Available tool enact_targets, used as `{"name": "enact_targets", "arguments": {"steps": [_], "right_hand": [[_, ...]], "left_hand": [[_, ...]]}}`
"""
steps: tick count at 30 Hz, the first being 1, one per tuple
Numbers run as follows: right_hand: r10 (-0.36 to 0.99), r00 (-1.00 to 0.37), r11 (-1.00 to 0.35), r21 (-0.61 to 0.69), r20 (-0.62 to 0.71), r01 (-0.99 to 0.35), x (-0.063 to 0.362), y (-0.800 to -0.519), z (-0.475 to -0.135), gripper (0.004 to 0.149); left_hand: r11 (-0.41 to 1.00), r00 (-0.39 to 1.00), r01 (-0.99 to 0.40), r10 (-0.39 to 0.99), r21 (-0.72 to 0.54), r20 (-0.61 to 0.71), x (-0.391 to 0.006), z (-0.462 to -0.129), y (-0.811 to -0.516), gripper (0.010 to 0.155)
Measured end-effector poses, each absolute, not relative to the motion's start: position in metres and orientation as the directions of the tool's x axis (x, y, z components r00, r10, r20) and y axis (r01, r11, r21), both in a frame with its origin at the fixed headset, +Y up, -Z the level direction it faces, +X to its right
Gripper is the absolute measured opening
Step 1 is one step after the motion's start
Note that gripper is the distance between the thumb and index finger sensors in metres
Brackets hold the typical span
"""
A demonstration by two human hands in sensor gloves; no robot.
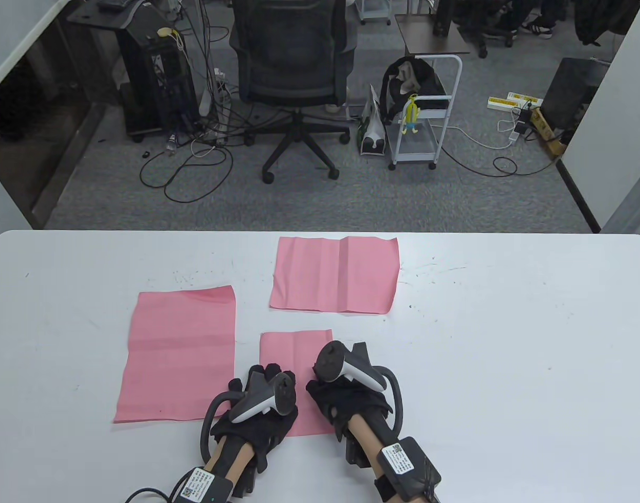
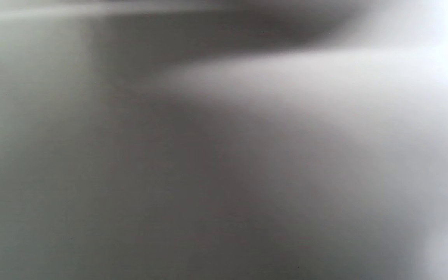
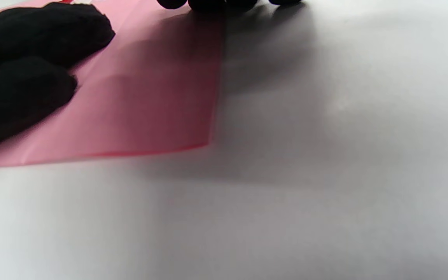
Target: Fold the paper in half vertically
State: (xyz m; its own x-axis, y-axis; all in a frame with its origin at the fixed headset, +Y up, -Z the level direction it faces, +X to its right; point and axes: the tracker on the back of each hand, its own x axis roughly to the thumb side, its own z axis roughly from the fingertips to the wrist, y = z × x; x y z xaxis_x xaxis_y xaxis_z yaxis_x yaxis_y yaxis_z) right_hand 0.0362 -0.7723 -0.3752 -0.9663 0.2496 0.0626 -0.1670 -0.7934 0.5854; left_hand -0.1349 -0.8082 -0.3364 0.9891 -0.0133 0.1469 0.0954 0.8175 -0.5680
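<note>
**Fold made, hands pressing it flat**

Step in hand, as I judge it: the fold itself looks done and the crease is being set. The paper under the hands is a narrow pink strip, about half as wide as the flat pink sheet just to its left, which fits a sheet already doubled over along its length.

Where it lies: near the front edge of the table, at the middle. Its far end shows beyond the hands; its near end shows between the wrists.

Left hand: rests palm down on the near left part of the paper, fingers laid flat, gripping nothing. In the right wrist view two of its gloved fingers lie on the pink surface.

Right hand: sits at the paper's right long edge, fingertips down on or just at that edge. The tracker hides the fingers from above, so whether they press the paper or the table beside it I cannot tell; nothing is pinched that I can see.

Left wrist view: grey blur only, no use.

Next move, by my reading: run the fingers along the long folded edge from near end to far end to sharpen it, the other hand pinning the paper so the layers do not slip out of line.

A third pink sheet, creased, lies near the far edge, well apart.
</note>
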Motion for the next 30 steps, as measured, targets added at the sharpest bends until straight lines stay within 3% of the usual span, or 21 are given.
{"name": "enact_targets", "arguments": {"steps": [12,17,25,30], "right_hand": [[0.255,-0.965,-0.772,0.589,-0.057,-0.238,0.031,-0.788,-0.426,0.062],[0.195,-0.98,-0.801,0.572,-0.034,-0.179,0.026,-0.788,-0.429,0.062],[0.221,-0.975,-0.788,0.584,-0.027,-0.194,0.03,-0.791,-0.428,0.062],[0.357,-0.934,-0.761,0.568,-0.036,-0.312,0.041,-0.784,-0.423,0.064]], "left_hand": [[0.819,0.989,0.095,-0.012,-0.566,0.148,-0.135,-0.336,-0.808,0.074],[0.82,0.989,0.095,-0.012,-0.565,0.148,-0.135,-0.336,-0.809,0.074],[0.818,0.989,0.095,-0.012,-0.568,0.149,-0.135,-0.336,-0.808,0.074],[0.818,0.989,0.095,-0.011,-0.568,0.149,-0.135,-0.336,-0.808,0.074]]}}
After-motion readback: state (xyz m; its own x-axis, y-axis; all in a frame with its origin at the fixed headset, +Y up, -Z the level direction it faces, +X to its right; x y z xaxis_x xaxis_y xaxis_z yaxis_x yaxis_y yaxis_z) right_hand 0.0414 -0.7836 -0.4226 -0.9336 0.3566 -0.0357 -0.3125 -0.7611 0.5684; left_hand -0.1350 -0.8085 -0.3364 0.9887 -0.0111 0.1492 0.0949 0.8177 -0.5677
